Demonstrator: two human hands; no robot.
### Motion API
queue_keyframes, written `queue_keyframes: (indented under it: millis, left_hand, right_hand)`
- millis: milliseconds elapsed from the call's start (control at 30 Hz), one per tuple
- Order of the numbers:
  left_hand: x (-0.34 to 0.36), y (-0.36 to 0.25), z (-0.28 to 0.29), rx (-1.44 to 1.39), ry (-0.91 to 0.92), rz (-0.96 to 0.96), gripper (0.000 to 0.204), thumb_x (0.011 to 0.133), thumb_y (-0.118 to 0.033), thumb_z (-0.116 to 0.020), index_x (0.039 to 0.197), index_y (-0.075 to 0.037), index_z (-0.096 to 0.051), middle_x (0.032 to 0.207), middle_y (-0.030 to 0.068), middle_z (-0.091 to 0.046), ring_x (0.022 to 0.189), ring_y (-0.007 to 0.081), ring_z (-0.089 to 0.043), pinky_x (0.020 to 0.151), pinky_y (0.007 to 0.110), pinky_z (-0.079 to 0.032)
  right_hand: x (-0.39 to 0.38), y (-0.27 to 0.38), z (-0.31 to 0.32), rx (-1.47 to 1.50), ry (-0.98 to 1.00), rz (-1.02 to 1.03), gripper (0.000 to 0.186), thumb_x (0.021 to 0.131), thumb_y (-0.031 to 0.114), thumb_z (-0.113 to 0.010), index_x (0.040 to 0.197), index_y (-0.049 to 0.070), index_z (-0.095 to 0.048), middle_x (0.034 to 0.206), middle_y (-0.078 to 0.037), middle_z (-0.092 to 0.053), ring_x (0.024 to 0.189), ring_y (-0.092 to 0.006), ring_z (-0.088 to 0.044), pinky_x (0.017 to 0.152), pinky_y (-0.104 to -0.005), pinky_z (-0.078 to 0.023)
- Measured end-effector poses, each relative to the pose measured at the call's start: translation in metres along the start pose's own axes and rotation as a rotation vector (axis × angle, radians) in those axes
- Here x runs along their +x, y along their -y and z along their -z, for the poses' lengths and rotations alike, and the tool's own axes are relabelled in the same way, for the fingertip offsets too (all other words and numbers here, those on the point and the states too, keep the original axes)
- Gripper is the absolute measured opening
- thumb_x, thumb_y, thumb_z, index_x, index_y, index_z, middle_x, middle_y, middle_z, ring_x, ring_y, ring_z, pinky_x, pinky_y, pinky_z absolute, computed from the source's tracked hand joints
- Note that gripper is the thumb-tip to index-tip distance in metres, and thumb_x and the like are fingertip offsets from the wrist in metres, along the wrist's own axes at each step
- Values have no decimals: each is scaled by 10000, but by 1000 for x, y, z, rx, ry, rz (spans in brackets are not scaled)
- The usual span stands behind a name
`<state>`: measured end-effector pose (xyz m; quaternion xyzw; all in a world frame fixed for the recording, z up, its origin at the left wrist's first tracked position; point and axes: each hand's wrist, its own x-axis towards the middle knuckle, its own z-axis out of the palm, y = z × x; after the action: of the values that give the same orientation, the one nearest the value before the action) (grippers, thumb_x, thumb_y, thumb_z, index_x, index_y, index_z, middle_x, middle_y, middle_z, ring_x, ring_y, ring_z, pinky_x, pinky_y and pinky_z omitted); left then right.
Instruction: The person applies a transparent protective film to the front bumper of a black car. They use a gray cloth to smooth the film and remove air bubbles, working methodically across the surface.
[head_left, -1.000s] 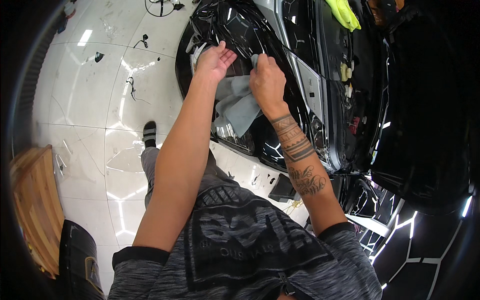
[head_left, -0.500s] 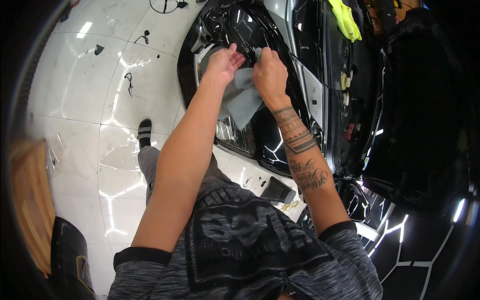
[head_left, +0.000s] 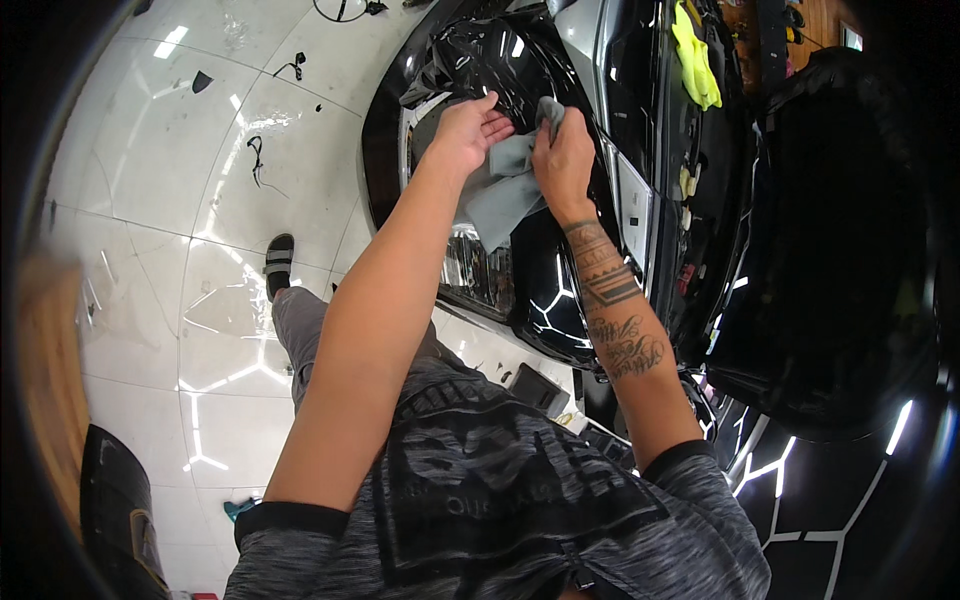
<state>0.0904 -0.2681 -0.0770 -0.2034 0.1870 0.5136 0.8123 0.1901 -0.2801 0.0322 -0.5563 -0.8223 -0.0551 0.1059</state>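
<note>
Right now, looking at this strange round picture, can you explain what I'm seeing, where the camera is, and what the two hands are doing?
The camera sits on a person's head and looks down, so you see their own chest and both forearms reaching away from the lower edge. The wide lens bends straight lines near the rim. There is no machine, only two bare hands. The left hand rests flat on a glossy black car body panel, with its fingers touching a grey cloth. The right hand, on the tattooed arm, grips the top of that cloth and presses it against the panel. Wrinkled dark film lies on the car just above the hands. Below is a shiny white tiled floor, with the person's sandalled foot on it. A yellow-green cloth lies further up on the car.
</note>
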Motion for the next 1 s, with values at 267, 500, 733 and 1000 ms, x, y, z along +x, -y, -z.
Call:
queue_keyframes:
  millis: [267,500,733,1000]
  left_hand:
    - [9,2,5,48,6,-6,193,863,-177,-690,939,-54,-563,890,89,-569,904,249,-568,831,395,-513]
    - [6,1,-13,141,-210,-50,249,816,-120,-741,938,-17,-550,888,126,-600,785,261,-626,714,404,-556]
    - [46,24,0,-35,-336,-261,225,762,-67,-791,841,20,-600,849,99,-631,726,180,-590,655,348,-507]
    - [13,18,-12,-132,-168,-366,118,804,-66,-738,806,9,-646,804,60,-661,713,131,-561,659,292,-425]
  right_hand:
    - [40,17,-3,-229,192,46,134,788,57,-597,890,0,-530,849,-221,-621,796,-439,-615,677,-512,-479]
    - [31,-3,11,126,112,-33,174,814,94,-633,923,-12,-549,855,-243,-630,808,-438,-610,691,-482,-477]
    - [73,9,-13,-24,216,225,183,776,84,-644,865,10,-503,819,-193,-615,778,-425,-595,657,-501,-459]
    - [103,19,-31,-252,356,266,145,759,84,-608,864,29,-524,778,-208,-630,754,-425,-613,658,-519,-488]
